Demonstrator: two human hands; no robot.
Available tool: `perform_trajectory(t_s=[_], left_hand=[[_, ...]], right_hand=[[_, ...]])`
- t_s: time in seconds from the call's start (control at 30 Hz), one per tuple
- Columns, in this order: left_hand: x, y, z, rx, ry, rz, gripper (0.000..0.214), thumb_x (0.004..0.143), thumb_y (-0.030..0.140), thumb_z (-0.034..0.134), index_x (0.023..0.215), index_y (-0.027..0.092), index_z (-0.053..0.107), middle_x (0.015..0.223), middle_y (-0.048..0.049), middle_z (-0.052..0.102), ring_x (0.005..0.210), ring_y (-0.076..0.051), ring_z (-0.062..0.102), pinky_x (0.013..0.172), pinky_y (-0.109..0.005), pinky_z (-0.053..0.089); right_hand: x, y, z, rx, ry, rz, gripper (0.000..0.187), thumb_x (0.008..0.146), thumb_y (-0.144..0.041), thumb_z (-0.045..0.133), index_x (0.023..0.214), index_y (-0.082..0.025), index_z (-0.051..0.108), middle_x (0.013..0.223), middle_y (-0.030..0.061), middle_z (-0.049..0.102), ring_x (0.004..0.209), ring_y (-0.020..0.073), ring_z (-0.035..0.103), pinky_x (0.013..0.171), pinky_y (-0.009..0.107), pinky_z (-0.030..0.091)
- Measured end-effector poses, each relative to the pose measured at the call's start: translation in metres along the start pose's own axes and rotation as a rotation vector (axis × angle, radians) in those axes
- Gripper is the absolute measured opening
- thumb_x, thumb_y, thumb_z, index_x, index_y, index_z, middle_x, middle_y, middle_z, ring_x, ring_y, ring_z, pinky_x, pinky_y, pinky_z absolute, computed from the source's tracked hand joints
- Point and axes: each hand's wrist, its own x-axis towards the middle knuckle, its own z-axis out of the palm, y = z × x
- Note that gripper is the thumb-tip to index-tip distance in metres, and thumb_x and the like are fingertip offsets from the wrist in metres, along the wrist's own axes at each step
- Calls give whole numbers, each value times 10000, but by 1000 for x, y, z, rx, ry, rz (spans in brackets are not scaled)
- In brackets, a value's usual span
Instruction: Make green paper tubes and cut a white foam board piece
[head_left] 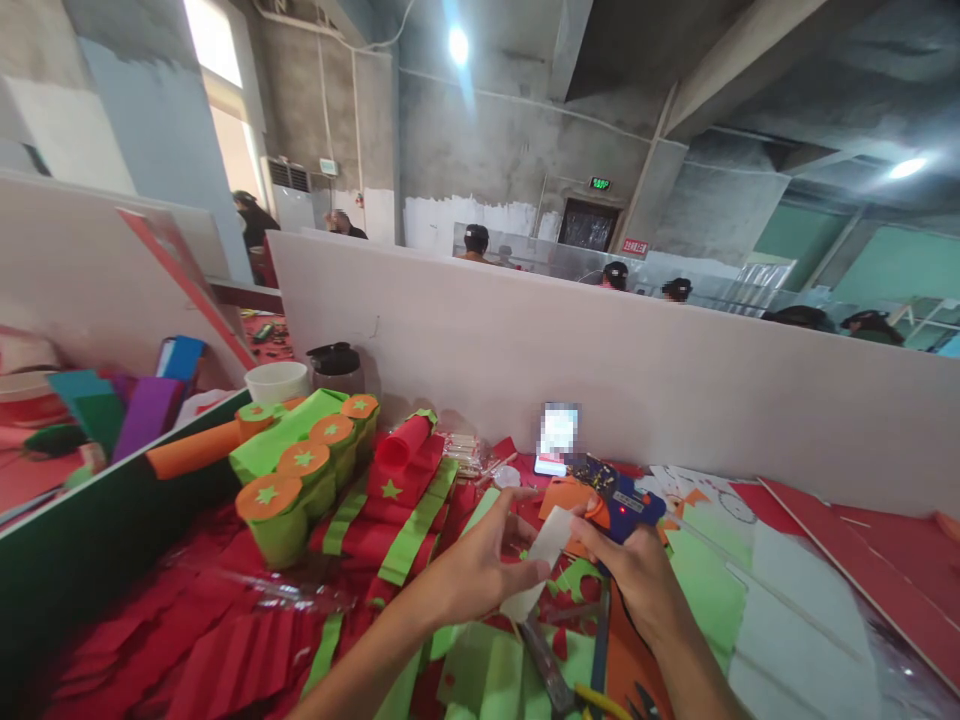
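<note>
A pale white strip [551, 537] is pinched in my left hand [491, 565], between the thumb and fingers. My right hand [637, 570] is closed around the handle of a blue glue gun [626, 507], whose small red light is on. Its fingertips also touch the strip's upper end. A clear glue stick [772, 582] runs out of the gun's rear. Below the hands lie light green pieces [487, 665], a grey-handled tool [546, 665] and a yellow-handled tool [600, 700], partly cut off by the frame.
Green rolls with orange star tops [268, 495] stand left, beside red pieces with green bands [401, 510]. Stacked red sheets [240, 640] fill the near left. A lit phone [559, 435] leans on the pale partition [600, 360]. White sheets [802, 610] lie right. People sit beyond.
</note>
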Motion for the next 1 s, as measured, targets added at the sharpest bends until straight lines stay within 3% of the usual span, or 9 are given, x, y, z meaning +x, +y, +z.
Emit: perform_trajectory(t_s=[0.13, 0.27, 0.4, 0.53, 0.67, 0.83, 1.0], left_hand=[[-1, 0, 4, 21, 15, 44, 604, 793, 264, 706, 1327, 237, 425, 928, -40, 595, 873, -204, 574, 775, -301, 441], [-2, 4, 10, 43, 41, 40, 556, 793, 229, 677, 1292, 213, 432, 821, -7, 573, 741, -176, 546, 687, -278, 420], [1, 0, 10, 47, 65, 39, 490, 769, 158, 652, 1218, 201, 460, 742, 34, 516, 673, -141, 487, 635, -254, 382], [7, -6, 0, -148, 99, 4, 456, 741, 174, 687, 1132, 213, 455, 701, 62, 489, 624, -114, 459, 591, -232, 355], [7, 1, -11, -362, 165, -112, 477, 728, 199, 703, 1118, 225, 430, 775, 24, 604, 682, -147, 567, 632, -254, 430], [5, 9, -16, -460, 186, -170, 519, 680, 165, 739, 1125, 216, 477, 794, 6, 663, 686, -156, 609, 653, -256, 467], [6, 9, -17, -474, 182, -177, 517, 690, 164, 739, 1141, 213, 491, 796, 2, 666, 690, -154, 612, 656, -250, 465]], right_hand=[[1, 2, -1, -6, 9, 8, 306, 705, -441, 786, 833, -180, 692, 674, -1, 671, 666, 206, 624, 663, 306, 503], [-1, 4, 2, 42, -7, 2, 301, 714, -428, 790, 845, -185, 671, 638, -17, 633, 597, 175, 568, 593, 285, 467], [-1, 6, 6, 53, -37, 9, 320, 748, -457, 766, 700, -175, 622, 565, -25, 550, 528, 137, 486, 537, 267, 418], [1, 6, 6, 195, -15, -44, 361, 846, -529, 645, 806, -170, 648, 604, -19, 540, 481, 101, 406, 445, 236, 306], [3, 4, -2, 290, -59, -52, 383, 917, -543, 540, 876, -176, 640, 631, -17, 542, 456, 76, 388, 433, 219, 281], [3, 11, -11, 167, -116, -39, 400, 915, -553, 538, 888, -167, 637, 607, -12, 543, 426, 84, 417, 410, 225, 310], [4, 16, -9, 16, -47, -49, 454, 898, -603, 519, 836, -165, 620, 695, 15, 587, 441, 97, 473, 414, 238, 371]])
